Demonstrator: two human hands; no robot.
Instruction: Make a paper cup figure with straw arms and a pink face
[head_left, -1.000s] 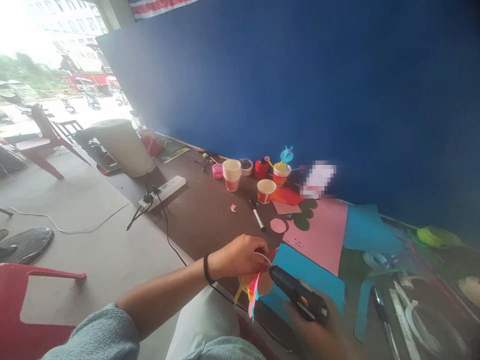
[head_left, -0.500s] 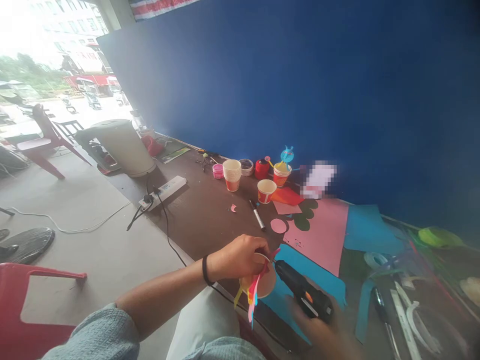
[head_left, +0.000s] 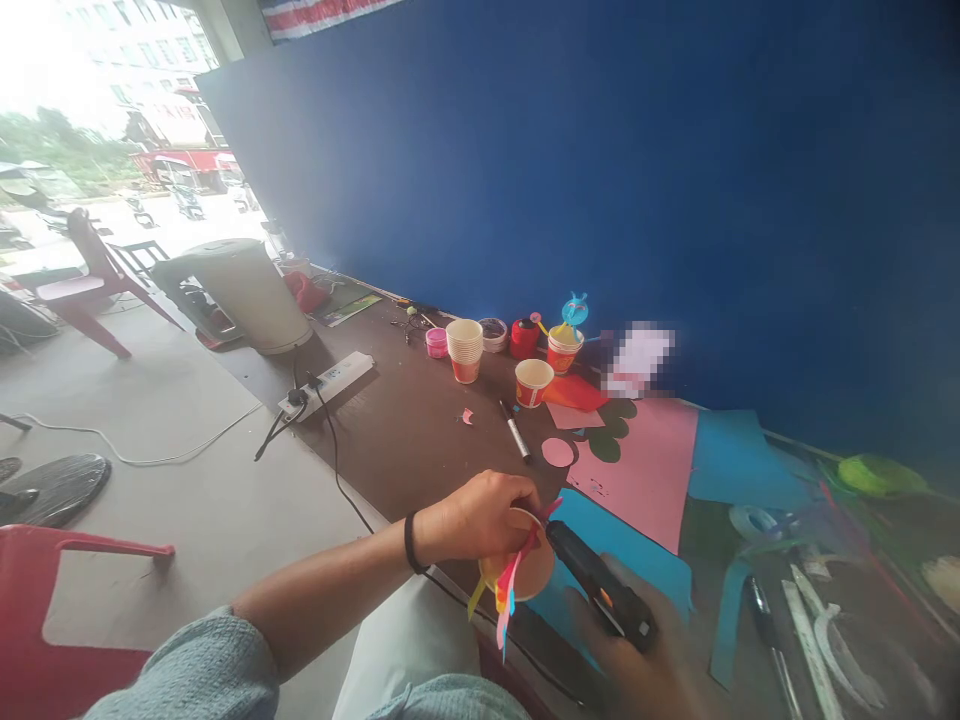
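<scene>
My left hand (head_left: 474, 517) is closed around a paper cup (head_left: 529, 570) with coloured paper strips (head_left: 507, 592) stuck to its side, held over the table's near edge. My right hand (head_left: 645, 665), blurred at the bottom of the view, grips a black glue gun (head_left: 598, 585) with an orange trigger. The gun's nozzle touches the cup near the strips. A black band circles my left wrist.
On the brown table (head_left: 405, 420) lie pink paper (head_left: 652, 465), blue sheets (head_left: 739, 460), a marker (head_left: 515, 431), a stack of paper cups (head_left: 464, 349), a single cup (head_left: 532, 382) and a power strip (head_left: 326, 384). A kettle (head_left: 244, 292) stands far left. A red chair (head_left: 67, 610) is near left.
The glue gun has shifted slightly, its nozzle pressing closer against the cup. The cup has turned a little in my left hand, showing more of its base.
</scene>
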